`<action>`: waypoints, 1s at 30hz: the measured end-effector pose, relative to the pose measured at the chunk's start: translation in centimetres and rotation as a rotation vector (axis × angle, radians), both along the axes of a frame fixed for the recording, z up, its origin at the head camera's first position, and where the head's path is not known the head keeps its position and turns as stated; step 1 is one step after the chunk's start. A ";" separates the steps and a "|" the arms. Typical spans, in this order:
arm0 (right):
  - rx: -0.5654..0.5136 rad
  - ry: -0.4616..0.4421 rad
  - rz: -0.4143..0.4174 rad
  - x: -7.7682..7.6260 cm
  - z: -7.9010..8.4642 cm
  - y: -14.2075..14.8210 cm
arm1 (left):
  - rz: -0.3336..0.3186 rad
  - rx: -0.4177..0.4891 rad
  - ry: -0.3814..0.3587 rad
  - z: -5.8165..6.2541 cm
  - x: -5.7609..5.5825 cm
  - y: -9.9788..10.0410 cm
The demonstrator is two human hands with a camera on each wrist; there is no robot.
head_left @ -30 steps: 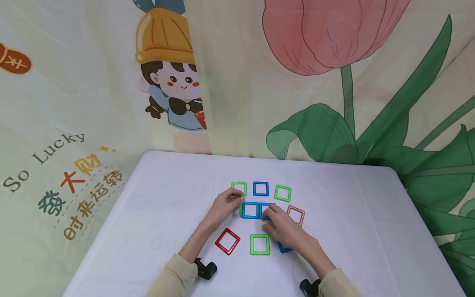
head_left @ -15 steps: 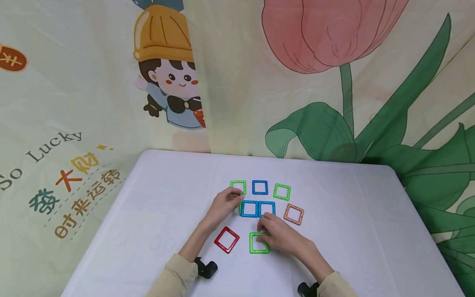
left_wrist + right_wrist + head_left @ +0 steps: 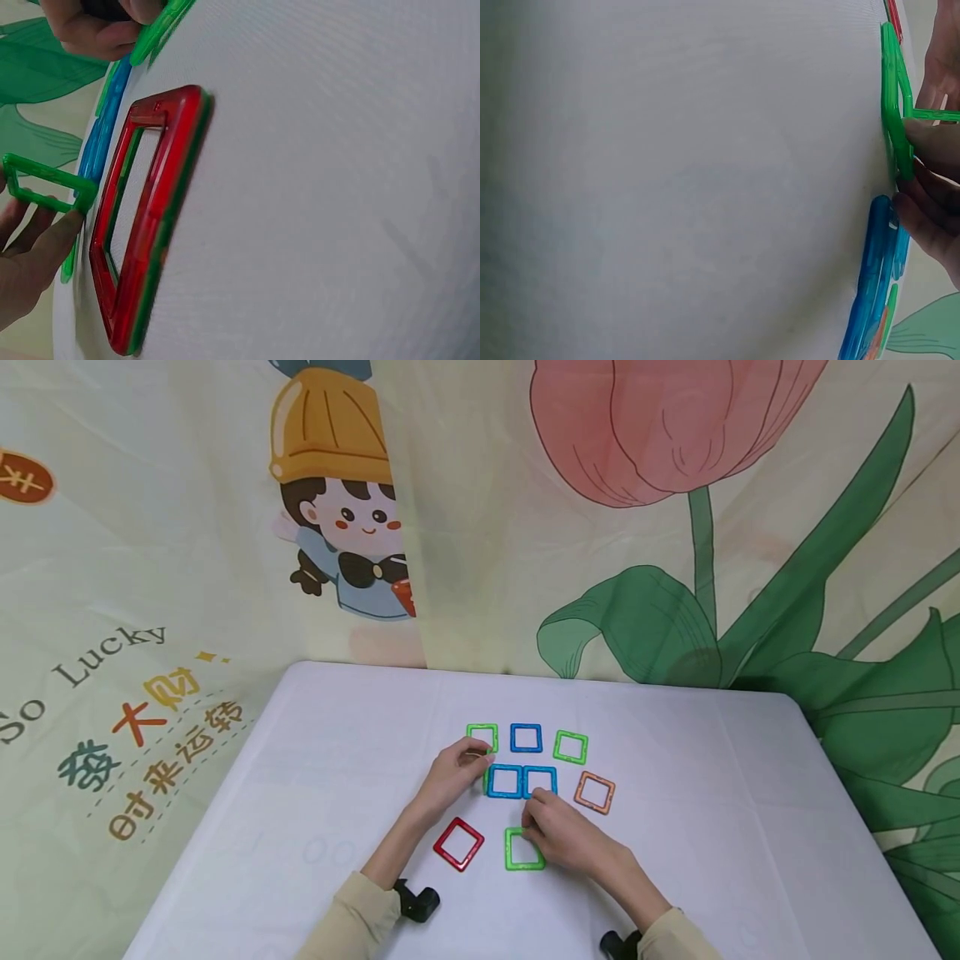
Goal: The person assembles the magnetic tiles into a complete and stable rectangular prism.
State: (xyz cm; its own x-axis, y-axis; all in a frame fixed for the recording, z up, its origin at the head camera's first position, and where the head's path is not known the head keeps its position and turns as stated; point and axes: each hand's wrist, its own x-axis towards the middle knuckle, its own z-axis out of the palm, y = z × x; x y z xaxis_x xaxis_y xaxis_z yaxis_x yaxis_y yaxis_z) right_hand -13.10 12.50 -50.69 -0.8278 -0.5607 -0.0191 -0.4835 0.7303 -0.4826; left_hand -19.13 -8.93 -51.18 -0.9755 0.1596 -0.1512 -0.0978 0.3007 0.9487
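My left hand [image 3: 450, 774] pinches a green square magnetic tile [image 3: 49, 172], which stands on edge at the left end of two blue tiles. Side by side lie the left blue tile [image 3: 504, 797] and the right blue tile [image 3: 555, 781]. With thumb and fingers, my right hand [image 3: 570, 835] grips the far edge of a second green tile [image 3: 523, 867] in front of them, and covers its right part. A red tile [image 3: 447, 858], set like a diamond, lies to its left; the left wrist view shows this red tile [image 3: 161, 217] close up.
Along the back lie a green tile [image 3: 482, 726], a dark blue tile [image 3: 526, 726] and another green tile [image 3: 571, 760]. An orange tile [image 3: 590, 807] lies right of the blue pair. All are on a white table [image 3: 675, 760] before a patterned cloth [image 3: 480, 527].
My right hand has left the right blue tile and come nearer to me, onto the front green tile. The left hand has stayed with its upright tile.
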 end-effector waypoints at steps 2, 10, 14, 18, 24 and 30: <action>0.003 0.004 -0.006 -0.1 0.0 -0.1 | 0.001 -0.003 0.000 0.0 0.0 0.0; 0.011 0.070 -0.005 -0.6 0.2 -0.4 | -0.001 -0.017 0.007 -0.1 0.0 -0.2; 0.004 0.095 0.001 -0.9 0.4 -0.5 | 0.000 -0.014 0.005 -0.1 0.0 -0.2; -0.023 0.104 -0.006 -1.1 0.7 -0.5 | -0.004 -0.007 -0.001 -0.1 0.0 -0.1; -0.053 0.138 -0.018 -1.5 1.1 -0.8 | 0.001 -0.015 0.005 -0.1 0.1 -0.1; -0.074 0.151 -0.019 -1.8 1.3 -1.1 | -0.001 -0.023 0.001 -0.1 0.2 -0.1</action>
State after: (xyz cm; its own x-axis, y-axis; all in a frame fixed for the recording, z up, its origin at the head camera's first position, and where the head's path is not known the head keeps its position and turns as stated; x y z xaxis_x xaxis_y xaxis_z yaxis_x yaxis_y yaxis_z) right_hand -14.95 11.40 -49.35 -0.8285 -0.5404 0.1470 -0.5411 0.7048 -0.4587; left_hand -18.89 -9.08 -51.23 -0.9756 0.1572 -0.1534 -0.0962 0.3221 0.9418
